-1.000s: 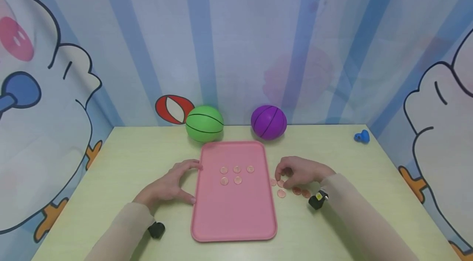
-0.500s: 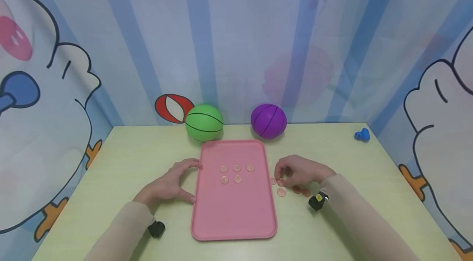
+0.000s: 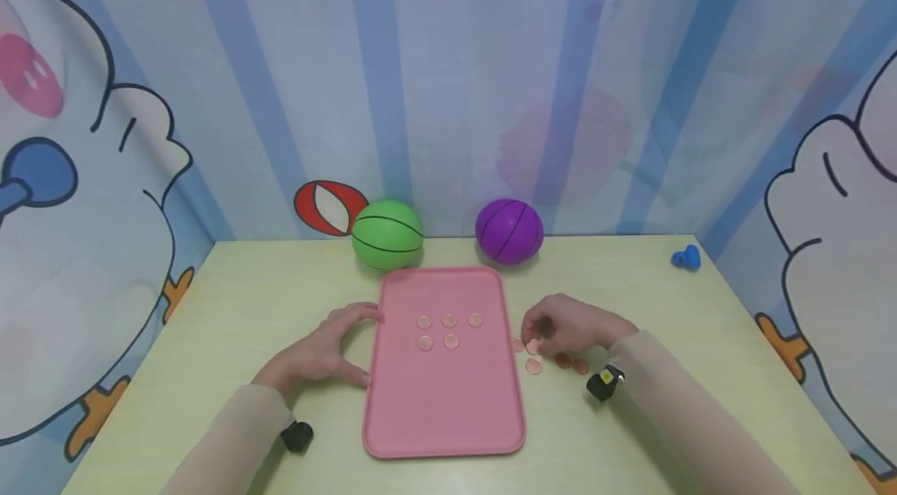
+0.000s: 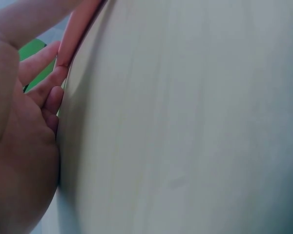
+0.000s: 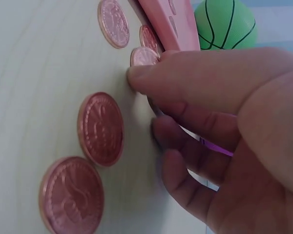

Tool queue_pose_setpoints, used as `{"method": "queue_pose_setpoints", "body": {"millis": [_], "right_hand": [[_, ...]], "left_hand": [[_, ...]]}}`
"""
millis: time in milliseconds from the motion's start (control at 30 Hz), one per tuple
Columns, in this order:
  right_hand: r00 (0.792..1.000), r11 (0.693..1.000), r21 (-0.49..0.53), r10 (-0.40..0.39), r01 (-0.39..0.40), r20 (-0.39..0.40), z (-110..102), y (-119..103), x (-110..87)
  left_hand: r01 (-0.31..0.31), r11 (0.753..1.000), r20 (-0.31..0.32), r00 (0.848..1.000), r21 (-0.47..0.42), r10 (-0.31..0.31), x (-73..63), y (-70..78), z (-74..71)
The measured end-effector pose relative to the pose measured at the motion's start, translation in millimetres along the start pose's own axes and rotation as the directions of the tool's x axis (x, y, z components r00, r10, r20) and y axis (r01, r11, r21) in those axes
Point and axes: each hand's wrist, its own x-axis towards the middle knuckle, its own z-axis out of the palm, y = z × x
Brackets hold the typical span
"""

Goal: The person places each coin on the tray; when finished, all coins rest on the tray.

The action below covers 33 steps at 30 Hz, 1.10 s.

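A pink tray (image 3: 443, 409) lies in the middle of the table, with several copper-coloured coins (image 3: 449, 321) in two rows on its upper half. Spread along the tray's left rim is my left hand (image 3: 315, 351), its thumb and fingertips touching the edge. My right hand (image 3: 575, 324) is low over the table, right of the tray. In the right wrist view its thumb and fingers pinch a coin (image 5: 143, 55) at the edge. Near it lie a pale coin (image 5: 114, 23) and two darker coins (image 5: 100, 128), all flat on the table.
A green ball (image 3: 388, 235) stands behind the tray's far left corner and a purple ball (image 3: 509, 232) behind its far right corner. A small blue object (image 3: 687, 258) sits at the table's far right corner. A striped, cartoon-printed backdrop (image 3: 448, 90) rises behind the table.
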Motion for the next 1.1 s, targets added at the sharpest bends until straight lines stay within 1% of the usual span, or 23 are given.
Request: {"method": "queue_pose_setpoints", "body": {"millis": [133, 267, 367, 533, 700, 867, 1100], "right_hand": [[1.000, 1.000, 0.010, -0.022, 0.022, 0.002, -1.5, 3.4, -0.7], [1.000, 0.999, 0.053, -0.013, 0.012, 0.013, -3.4, 4.7, -0.6], [0.999, 0.996, 0.083, -0.026, 0.025, 0.019, -5.9, 6.0, 0.5], [0.997, 0.990, 0.128, -0.063, 0.057, 0.038, -9.2, 8.3, 3.5], [0.998, 0.985, 0.167, -0.047, 0.039, 0.043, -9.9, 10.3, 3.5], [0.999, 0.984, 0.174, -0.039, 0.032, 0.033, -10.4, 10.7, 2.9], [0.998, 0.986, 0.159, -0.056, 0.052, 0.021, -10.4, 11.7, 3.7]], "left_hand": [[0.007, 1.000, 0.001, 1.000, -0.003, -0.007, -0.7, 1.8, -0.1], [0.021, 1.000, 0.006, 1.000, -0.005, -0.021, -1.5, 4.8, -0.7], [0.025, 1.000, 0.007, 1.000, -0.001, -0.025, -1.4, 4.4, -1.1], [0.003, 1.000, 0.001, 1.000, 0.002, -0.003, -0.7, 1.8, -0.8], [-0.017, 1.000, -0.002, 1.000, 0.005, 0.017, 0.1, 0.9, -0.2], [-0.019, 1.000, -0.001, 1.000, 0.010, 0.019, 0.5, 1.5, -0.3], [-0.015, 1.000, 0.002, 1.000, 0.010, 0.015, 0.2, 1.7, -0.5]]}}
